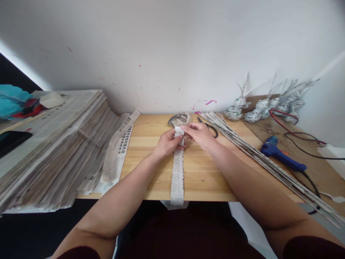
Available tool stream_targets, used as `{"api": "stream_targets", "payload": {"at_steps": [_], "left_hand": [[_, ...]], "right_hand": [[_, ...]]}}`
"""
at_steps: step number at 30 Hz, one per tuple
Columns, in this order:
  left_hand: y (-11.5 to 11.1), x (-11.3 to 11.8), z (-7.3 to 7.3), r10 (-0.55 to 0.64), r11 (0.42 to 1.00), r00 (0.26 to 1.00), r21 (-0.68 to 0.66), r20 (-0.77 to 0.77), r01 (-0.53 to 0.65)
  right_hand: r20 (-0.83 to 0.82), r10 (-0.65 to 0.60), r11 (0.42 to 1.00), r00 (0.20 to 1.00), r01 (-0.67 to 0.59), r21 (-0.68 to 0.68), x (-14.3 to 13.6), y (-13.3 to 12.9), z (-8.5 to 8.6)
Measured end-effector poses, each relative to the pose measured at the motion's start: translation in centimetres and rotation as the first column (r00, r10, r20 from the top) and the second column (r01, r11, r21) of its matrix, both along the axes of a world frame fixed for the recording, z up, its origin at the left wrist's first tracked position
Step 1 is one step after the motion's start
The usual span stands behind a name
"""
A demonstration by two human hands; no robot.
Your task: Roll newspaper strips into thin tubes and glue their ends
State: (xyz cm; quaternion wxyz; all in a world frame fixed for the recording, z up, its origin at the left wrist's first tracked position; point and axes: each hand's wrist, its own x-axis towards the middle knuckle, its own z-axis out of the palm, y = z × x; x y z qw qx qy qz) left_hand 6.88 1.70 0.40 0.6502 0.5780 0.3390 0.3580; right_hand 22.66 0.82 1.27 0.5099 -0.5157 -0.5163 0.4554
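Note:
A long newspaper strip [177,172] runs down the middle of the wooden table [151,169], its near end hanging just past the front edge. My left hand [169,143] is closed on the strip near its far end, thumb on top. At the top right corner of the same strip, my right hand [198,133] pinches the paper between thumb and fingers. Just behind the hands lies a coil of grey and tan material [180,118]. Black-handled scissors [211,128] rest behind my right hand, partly hidden by it.
Thin rolled paper sticks [258,160] lie diagonally on the right. Beyond them are a blue glue gun [283,154] with its cord and several woven paper figures [234,112]. A tall newspaper stack [67,151] stands left, beside loose newspaper strips [114,158]. A white wall rises behind.

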Motion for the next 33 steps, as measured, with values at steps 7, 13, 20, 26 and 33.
{"api": "stream_targets", "payload": {"at_steps": [7,13,20,26,33], "left_hand": [[-0.1,-0.1,0.4,0.016,0.997,1.000,-0.078,0.016,-0.015],[0.0,0.0,0.1,-0.012,1.000,0.999,-0.002,-0.034,0.011],[0.0,-0.1,-0.1,0.076,0.994,0.989,0.087,-0.130,-0.065],[0.2,-0.1,-0.5,0.053,0.995,0.992,0.091,-0.114,-0.043],[0.3,0.2,-1.2,0.027,0.999,0.999,0.034,-0.041,-0.026]], "right_hand": [[0.013,0.075,0.996,0.997,-0.075,-0.047,0.6,-0.1,0.7],[0.026,0.042,0.998,0.999,-0.041,-0.041,0.3,0.0,0.5],[0.012,0.061,0.997,0.998,-0.061,-0.042,0.1,-0.3,0.7],[-0.038,0.052,0.996,0.998,-0.054,-0.068,-0.1,-0.1,0.5],[-0.097,-0.040,0.998,0.994,0.035,-0.060,-0.4,0.0,0.3]]}}
